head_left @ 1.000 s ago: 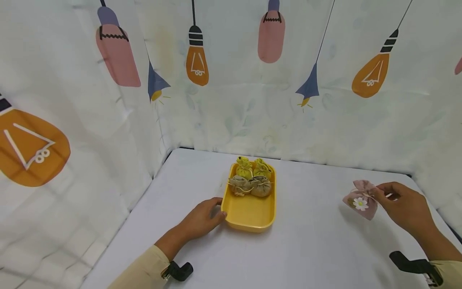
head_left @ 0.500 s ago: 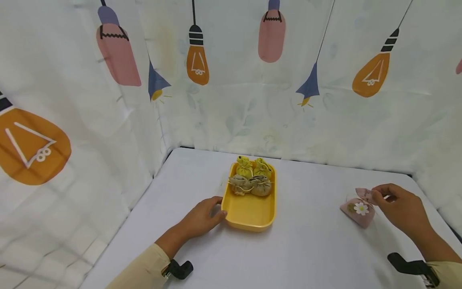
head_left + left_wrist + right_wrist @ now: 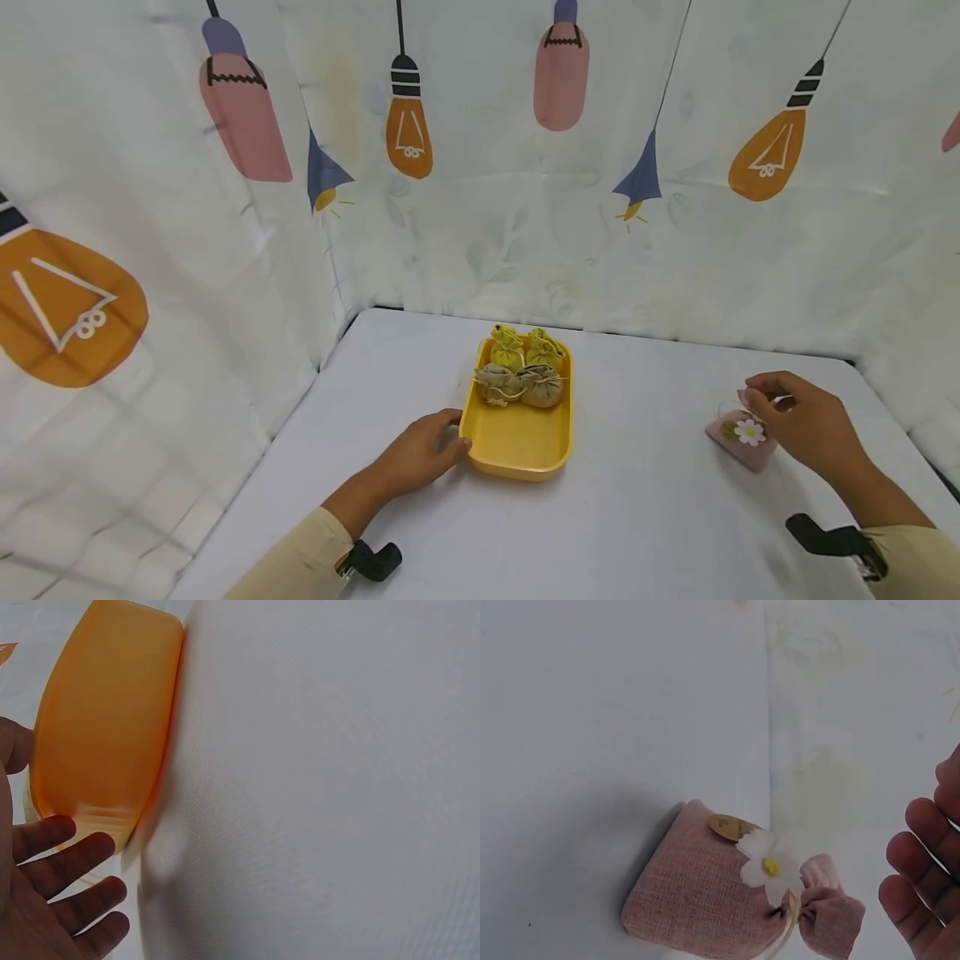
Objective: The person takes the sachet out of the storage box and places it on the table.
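My left hand (image 3: 417, 454) rests against the near left side of a yellow tray (image 3: 517, 443), thumb and index fingertip at its wall. Its other fingers are spread loosely in the left wrist view, where the tray's outer wall (image 3: 109, 705) shows. Over at the right, a pink drawstring pouch (image 3: 738, 450) with a white flower and a small wooden tag lies on the table. My right hand (image 3: 808, 423) hovers just by the pouch's tied neck. In the right wrist view the relaxed fingers (image 3: 911, 855) are apart from the pouch (image 3: 697, 892).
Inside the tray's far half sit two yellow-green pouches (image 3: 508, 350) and two grey-beige pouches (image 3: 542, 387). The table (image 3: 637, 467) has a white cover. A printed cloth (image 3: 487, 208) hangs along the back and the left side.
The pink pouch has come down onto the table, and my right hand has let go of its top and shifted slightly left. My left hand and the tray have stayed put.
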`<state>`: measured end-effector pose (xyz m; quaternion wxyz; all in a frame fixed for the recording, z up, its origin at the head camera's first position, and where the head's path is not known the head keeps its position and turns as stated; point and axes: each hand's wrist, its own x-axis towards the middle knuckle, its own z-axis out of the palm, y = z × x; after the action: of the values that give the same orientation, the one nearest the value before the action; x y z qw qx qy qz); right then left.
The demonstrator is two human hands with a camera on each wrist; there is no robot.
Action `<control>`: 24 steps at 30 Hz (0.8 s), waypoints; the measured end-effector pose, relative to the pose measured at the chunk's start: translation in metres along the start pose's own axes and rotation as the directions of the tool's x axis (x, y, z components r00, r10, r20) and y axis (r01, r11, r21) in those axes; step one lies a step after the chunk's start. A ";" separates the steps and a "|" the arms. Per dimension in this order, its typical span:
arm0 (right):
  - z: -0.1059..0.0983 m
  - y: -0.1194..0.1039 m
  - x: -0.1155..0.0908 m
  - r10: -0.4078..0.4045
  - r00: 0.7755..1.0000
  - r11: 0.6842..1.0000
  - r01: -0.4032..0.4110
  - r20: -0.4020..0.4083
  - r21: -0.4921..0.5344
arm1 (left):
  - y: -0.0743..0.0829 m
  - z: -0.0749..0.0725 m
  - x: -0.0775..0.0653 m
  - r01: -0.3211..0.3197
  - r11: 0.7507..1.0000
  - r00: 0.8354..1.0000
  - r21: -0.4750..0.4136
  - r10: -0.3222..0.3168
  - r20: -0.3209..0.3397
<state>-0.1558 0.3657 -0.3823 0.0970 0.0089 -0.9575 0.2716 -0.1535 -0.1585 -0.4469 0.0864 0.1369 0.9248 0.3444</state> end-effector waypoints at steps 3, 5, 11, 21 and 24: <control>0.003 -0.004 0.002 -0.012 1.000 1.000 0.012 0.016 0.007 | 0.001 -0.001 0.000 -0.004 1.000 1.000 -0.004 0.004 0.003; 0.005 -0.006 0.004 -0.024 0.999 1.000 0.024 0.026 0.011 | 0.001 -0.001 0.000 -0.006 1.000 1.000 0.000 0.006 0.005; 0.011 -0.015 0.010 -0.081 0.996 0.997 0.080 0.030 0.011 | 0.001 -0.001 0.002 -0.003 1.000 1.000 0.009 0.003 0.005; 0.023 -0.033 0.017 -0.107 0.992 0.994 0.107 0.065 0.006 | 0.001 0.000 0.001 0.006 1.000 1.000 -0.019 -0.007 -0.001; 0.026 -0.038 0.019 -0.115 0.991 0.993 0.115 0.072 0.013 | 0.001 0.000 0.001 0.011 1.000 1.000 -0.015 -0.011 -0.007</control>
<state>-0.1768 0.3203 -0.3806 0.0773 0.0745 -0.9571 0.2692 -0.1537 -0.1572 -0.4461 0.0862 0.1298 0.9232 0.3513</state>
